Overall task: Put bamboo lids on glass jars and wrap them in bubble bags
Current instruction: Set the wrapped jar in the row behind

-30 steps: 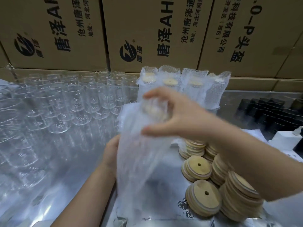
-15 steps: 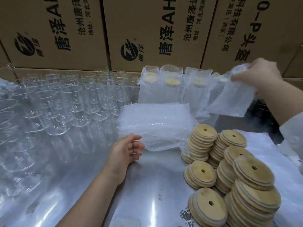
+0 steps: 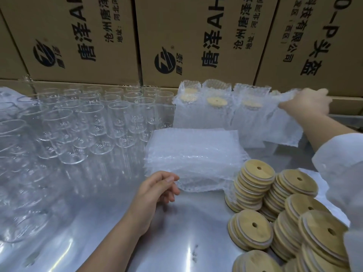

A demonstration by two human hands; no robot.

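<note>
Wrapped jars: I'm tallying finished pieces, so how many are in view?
5. Four stand in a row before the cardboard boxes: leftmost, second, third, and a fourth mostly hidden. The right hand holds the fifth at the row's right end. Others may be hidden.

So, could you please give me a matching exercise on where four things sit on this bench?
Things:
1 empty glass jars
2 bamboo lids
3 flat bubble bags
4 wrapped jars

Places:
A stacked at near right
B rowed at the back by the cartons
C crowded on the left
D piled mid-bench by the left hand

Pairs: 1-C, 2-A, 3-D, 4-B.
</note>
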